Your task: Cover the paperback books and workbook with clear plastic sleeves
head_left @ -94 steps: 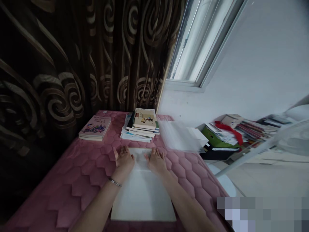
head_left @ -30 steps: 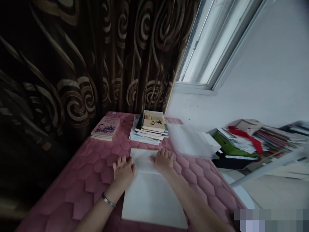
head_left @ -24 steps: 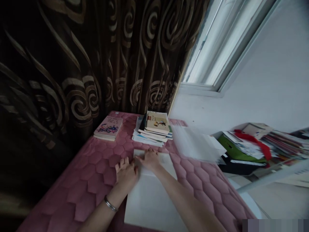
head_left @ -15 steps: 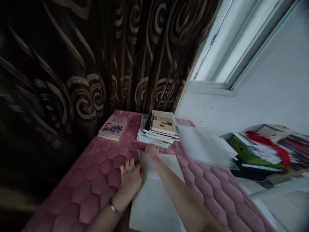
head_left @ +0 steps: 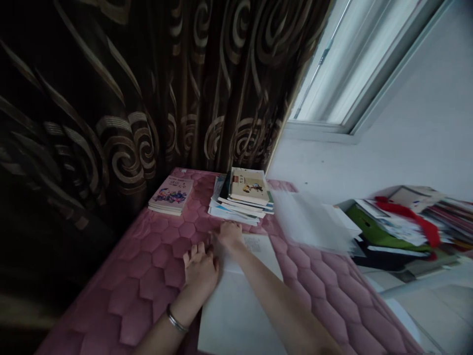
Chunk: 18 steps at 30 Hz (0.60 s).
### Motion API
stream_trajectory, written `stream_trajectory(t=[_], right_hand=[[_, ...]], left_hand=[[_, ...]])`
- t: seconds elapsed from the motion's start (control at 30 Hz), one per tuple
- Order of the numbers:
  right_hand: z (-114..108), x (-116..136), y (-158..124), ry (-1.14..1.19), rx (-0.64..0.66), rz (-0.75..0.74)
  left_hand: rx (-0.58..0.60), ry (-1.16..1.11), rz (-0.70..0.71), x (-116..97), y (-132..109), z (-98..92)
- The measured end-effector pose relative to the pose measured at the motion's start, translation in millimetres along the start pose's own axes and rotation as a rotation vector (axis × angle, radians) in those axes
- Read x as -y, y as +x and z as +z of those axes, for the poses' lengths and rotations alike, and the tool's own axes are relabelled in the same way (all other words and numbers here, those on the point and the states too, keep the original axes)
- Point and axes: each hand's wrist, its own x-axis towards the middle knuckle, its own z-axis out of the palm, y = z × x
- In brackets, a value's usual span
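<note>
A large pale sheet or opened book (head_left: 238,310) lies lengthwise before me, with a crease across it and small printed text near its far end. I cannot tell which of the two it is. My left hand (head_left: 201,268) rests along its left edge, open, palm down with the fingers apart, a silver bracelet on the wrist. Across the far left corner reaches my right hand (head_left: 231,234), its thumb side pointing left and slightly blurred. The right fingertips are partly hidden, and nothing shows lifted in that hand.
Beyond the hands, a stack of books (head_left: 246,192) stands on the pink quilted surface (head_left: 155,276). Several thin books (head_left: 172,195) lie to its left. Translucent sheets (head_left: 312,222) lie at the right, near a pile with a green folder (head_left: 377,229). A dark patterned curtain (head_left: 195,98) hangs behind.
My right hand has shifted very slightly, and more printed text shows beside it. The left hand stays put. The whole view has moved a little.
</note>
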Motion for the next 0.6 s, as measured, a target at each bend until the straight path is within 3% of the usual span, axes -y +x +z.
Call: stream_trajectory(t=[0.13, 0.3, 0.47, 0.6], right_hand=[[-1.6, 6.2, 9.1, 0.019, -0.012, 0.024], [-0.7, -4.2, -25.9, 0.065, -0.062, -0.122], [0.4, -69.9, -78.6, 0.260, -0.099, -0.315], [3.7, -129.3, -109.5, 0.343, -0.175, -0.293]], left_hand=[[-0.006, 0.005, -0.004, 0.8, 0.3, 0.8], [-0.039, 0.004, 0.014, 3.6, 0.1, 4.4], [-0.054, 0.029, 0.017, 4.1, 0.2, 5.8], [-0.053, 0.052, 0.021, 2.2, 0.1, 3.1]])
